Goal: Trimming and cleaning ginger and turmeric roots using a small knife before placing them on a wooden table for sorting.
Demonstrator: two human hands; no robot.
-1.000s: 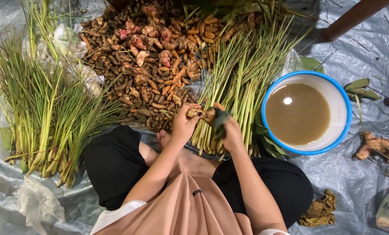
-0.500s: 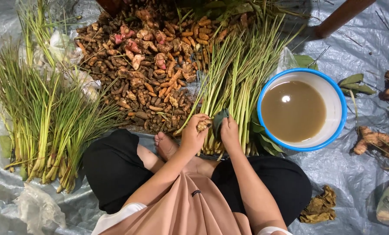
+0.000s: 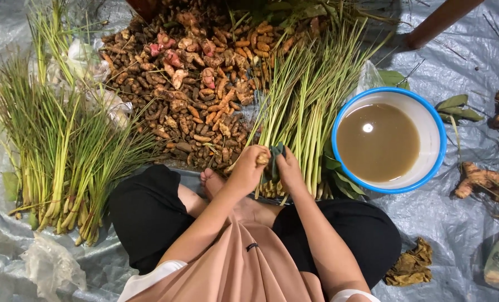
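Observation:
I sit cross-legged on a grey plastic sheet (image 3: 456,240). My left hand (image 3: 248,169) grips a small brown root piece (image 3: 262,159). My right hand (image 3: 288,169) presses a dark green scrub cloth (image 3: 273,159) against that root. Both hands meet just above the cut ends of a lemongrass bundle (image 3: 308,112) lying in front of my knees. A heap of brown and orange roots (image 3: 196,89) lies beyond my left hand.
A blue-rimmed white basin (image 3: 425,114) of murky brown water stands at the right. More lemongrass (image 3: 59,145) fans out at the left. Ginger-like roots (image 3: 478,179) and leaves (image 3: 456,106) lie at the right. Another person's arm (image 3: 436,22) reaches in at the top right.
My hands have dropped slightly toward my lap and stay pressed together on the root and cloth. The view has shifted a little; the piles and basin have not moved.

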